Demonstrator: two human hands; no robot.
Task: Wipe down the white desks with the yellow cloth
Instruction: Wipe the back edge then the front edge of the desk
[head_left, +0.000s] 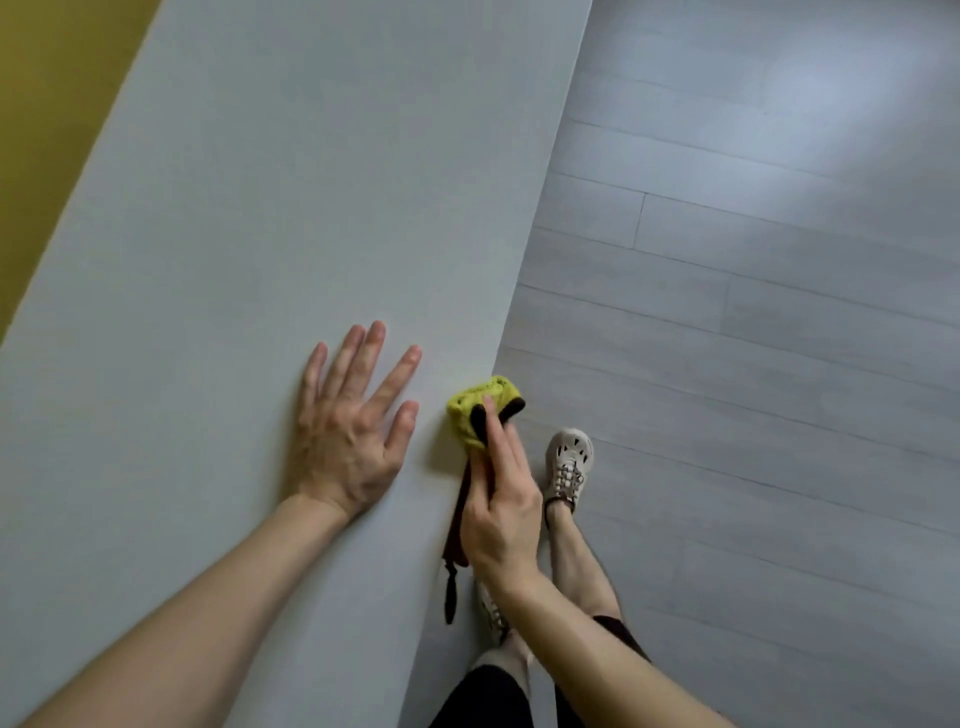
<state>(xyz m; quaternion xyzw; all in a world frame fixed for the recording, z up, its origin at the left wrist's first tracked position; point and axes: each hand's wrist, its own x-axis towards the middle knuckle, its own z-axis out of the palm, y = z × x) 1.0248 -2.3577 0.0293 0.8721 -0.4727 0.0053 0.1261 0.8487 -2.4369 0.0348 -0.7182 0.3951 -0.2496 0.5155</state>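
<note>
A white desk (260, 208) fills the left and middle of the head view, its right edge running diagonally down to the bottom. My left hand (353, 426) lies flat on the desk top, fingers spread, holding nothing. My right hand (501, 499) grips a bunched yellow cloth (470, 410) with a dark brown underside, pressed against the desk's right edge. A dark strip of the cloth hangs down below my right hand, over the edge.
Pale grey plank floor (753, 312) lies to the right of the desk. My feet in light shoes (569, 462) stand close beside the desk's edge. A mustard-yellow surface (47, 130) shows beyond the desk's far left side.
</note>
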